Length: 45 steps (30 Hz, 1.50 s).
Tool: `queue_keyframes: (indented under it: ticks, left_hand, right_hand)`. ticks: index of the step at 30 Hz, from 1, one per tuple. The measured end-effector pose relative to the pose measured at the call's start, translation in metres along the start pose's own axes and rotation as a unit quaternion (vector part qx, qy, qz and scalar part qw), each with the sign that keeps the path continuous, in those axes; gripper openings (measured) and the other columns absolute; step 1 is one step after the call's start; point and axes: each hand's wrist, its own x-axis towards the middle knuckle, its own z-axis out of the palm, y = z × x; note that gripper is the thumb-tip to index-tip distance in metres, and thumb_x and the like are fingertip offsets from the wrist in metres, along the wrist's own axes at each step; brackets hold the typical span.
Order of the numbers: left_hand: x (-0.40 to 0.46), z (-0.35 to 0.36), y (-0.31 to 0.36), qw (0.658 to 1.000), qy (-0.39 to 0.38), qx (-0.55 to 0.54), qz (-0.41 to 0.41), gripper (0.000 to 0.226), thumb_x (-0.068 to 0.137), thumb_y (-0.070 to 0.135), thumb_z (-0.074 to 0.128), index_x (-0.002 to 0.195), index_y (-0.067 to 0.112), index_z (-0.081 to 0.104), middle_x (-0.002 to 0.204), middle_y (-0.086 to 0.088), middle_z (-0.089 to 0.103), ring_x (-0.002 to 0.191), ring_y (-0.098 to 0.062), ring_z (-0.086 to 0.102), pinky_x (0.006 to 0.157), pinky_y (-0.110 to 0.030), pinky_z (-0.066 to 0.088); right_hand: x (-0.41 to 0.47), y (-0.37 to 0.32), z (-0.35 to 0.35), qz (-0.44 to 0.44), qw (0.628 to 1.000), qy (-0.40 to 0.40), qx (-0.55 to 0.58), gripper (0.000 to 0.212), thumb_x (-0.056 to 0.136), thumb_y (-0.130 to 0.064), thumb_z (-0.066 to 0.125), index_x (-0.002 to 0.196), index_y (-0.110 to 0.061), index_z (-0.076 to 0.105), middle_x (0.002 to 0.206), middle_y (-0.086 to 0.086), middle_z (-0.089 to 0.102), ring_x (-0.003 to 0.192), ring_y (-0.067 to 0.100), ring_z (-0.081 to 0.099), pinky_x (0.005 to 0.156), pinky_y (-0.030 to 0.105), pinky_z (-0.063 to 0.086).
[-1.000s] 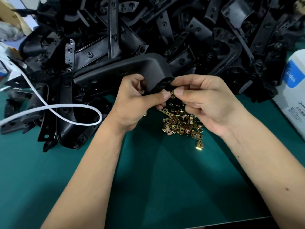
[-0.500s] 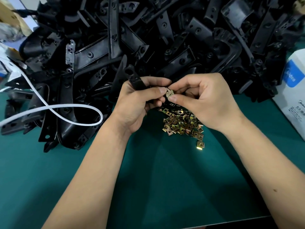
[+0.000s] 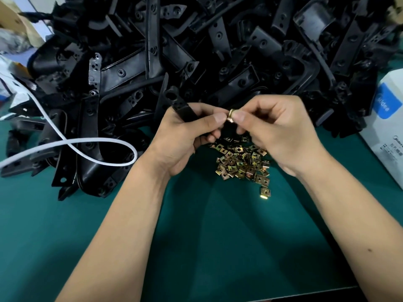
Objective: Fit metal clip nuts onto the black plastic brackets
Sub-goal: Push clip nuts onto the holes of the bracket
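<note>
My left hand (image 3: 185, 138) grips a black plastic bracket (image 3: 178, 105), whose holed end sticks up and to the left above the fingers. My right hand (image 3: 277, 131) pinches a brass-coloured metal clip nut (image 3: 230, 115) between thumb and forefinger, right against my left thumb tip. The bracket's lower end is hidden inside my left hand. A heap of loose clip nuts (image 3: 242, 164) lies on the green mat (image 3: 218, 236) just below both hands, with one nut (image 3: 265, 192) lying apart at the heap's lower right.
A big pile of black plastic brackets (image 3: 218, 51) fills the back of the table. A white cable (image 3: 91, 153) loops over the pile's left part. A white box with a blue logo (image 3: 388, 131) stands at the right edge. Cardboard and bags sit far left.
The large curved bracket held a second ago is gone from my hands; my left hand now holds a narrow bracket upright. Both hands rose slightly, with the clip nut kept between them.
</note>
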Motion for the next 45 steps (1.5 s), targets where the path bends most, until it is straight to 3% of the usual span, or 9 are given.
queue_keyframes:
  ticks: [5,16,23,29,32,39,41,43,45]
  left_hand:
    - [-0.001,0.010,-0.005,1.000,-0.015,0.010,0.000,0.008,0.084,0.012,0.078,0.080,0.019,0.078,0.071,0.002,0.070,0.064,-0.007,0.063,0.060,-0.016,0.051]
    - [0.004,0.016,-0.015,0.992,0.081,0.070,0.065,0.005,0.090,0.006,0.075,0.089,0.011,0.076,0.073,-0.003,0.071,0.061,-0.015,0.067,0.056,-0.021,0.051]
    - [0.005,0.016,-0.013,0.993,0.068,0.072,0.060,0.006,0.092,0.001,0.072,0.089,0.005,0.074,0.070,-0.005,0.071,0.059,-0.016,0.067,0.055,-0.022,0.053]
    - [0.002,0.007,-0.005,0.994,0.020,0.109,-0.015,0.009,0.094,-0.003,0.067,0.087,0.000,0.071,0.067,-0.003,0.066,0.054,-0.014,0.065,0.049,-0.019,0.049]
    - [-0.001,0.002,0.000,0.993,-0.023,0.107,-0.050,0.005,0.093,-0.001,0.067,0.087,-0.001,0.068,0.067,-0.004,0.065,0.053,-0.012,0.063,0.048,-0.019,0.048]
    - [-0.003,-0.002,0.005,0.989,-0.076,0.094,-0.089,0.016,0.078,0.018,0.074,0.083,0.003,0.070,0.066,-0.004,0.062,0.050,-0.009,0.058,0.043,-0.015,0.043]
    - [-0.003,-0.002,0.005,0.988,-0.083,0.091,-0.093,0.015,0.078,0.018,0.074,0.082,0.004,0.070,0.066,-0.005,0.062,0.050,-0.008,0.056,0.043,-0.014,0.042]
    - [-0.003,-0.005,0.006,0.987,-0.092,0.095,-0.087,0.012,0.079,0.017,0.074,0.080,0.006,0.071,0.066,-0.004,0.062,0.051,-0.008,0.055,0.043,-0.014,0.041]
    - [-0.003,-0.007,0.007,0.986,-0.101,0.108,-0.080,0.011,0.079,0.017,0.075,0.080,0.006,0.072,0.065,-0.002,0.063,0.051,-0.008,0.056,0.044,-0.014,0.041]
  right_hand:
    - [0.003,0.000,-0.008,0.038,0.992,-0.012,0.118,0.010,0.089,-0.020,0.073,0.083,-0.012,0.076,0.065,0.004,0.064,0.044,0.009,0.027,0.042,0.022,0.020]
    - [0.003,0.006,-0.004,-0.025,0.992,0.010,-0.123,0.015,0.099,-0.017,0.066,0.088,-0.014,0.076,0.068,-0.008,0.070,0.051,0.000,0.057,0.051,0.008,0.037]
    - [0.001,0.003,0.005,-0.016,0.989,0.069,-0.132,0.016,0.096,-0.013,0.067,0.085,-0.018,0.077,0.068,-0.005,0.070,0.053,0.000,0.059,0.053,0.009,0.039]
    - [0.001,0.000,-0.004,-0.021,0.987,-0.027,-0.156,0.026,0.097,-0.015,0.072,0.122,-0.020,0.075,0.093,-0.002,0.075,0.077,0.012,0.070,0.070,0.028,0.055]
    - [0.000,-0.004,-0.008,-0.024,0.986,-0.099,-0.129,0.022,0.095,-0.009,0.073,0.116,-0.013,0.077,0.103,-0.001,0.079,0.098,0.015,0.075,0.089,0.038,0.061]
    - [-0.002,-0.008,-0.010,-0.007,0.990,-0.111,-0.086,0.022,0.084,-0.020,0.082,0.104,-0.011,0.079,0.090,0.010,0.078,0.079,0.041,0.073,0.074,0.067,0.056]
    - [-0.002,-0.008,-0.008,-0.010,0.991,-0.108,-0.081,0.023,0.083,-0.020,0.082,0.102,-0.009,0.077,0.089,0.011,0.078,0.079,0.038,0.074,0.074,0.062,0.059]
    - [-0.001,-0.007,-0.008,-0.003,0.993,-0.100,-0.057,0.020,0.084,-0.017,0.081,0.099,-0.007,0.072,0.084,0.011,0.076,0.069,0.020,0.073,0.064,0.037,0.061]
    - [0.001,-0.007,-0.009,0.024,0.997,-0.066,0.025,0.014,0.088,-0.009,0.077,0.093,-0.008,0.064,0.076,0.012,0.072,0.048,0.005,0.055,0.046,0.018,0.043]
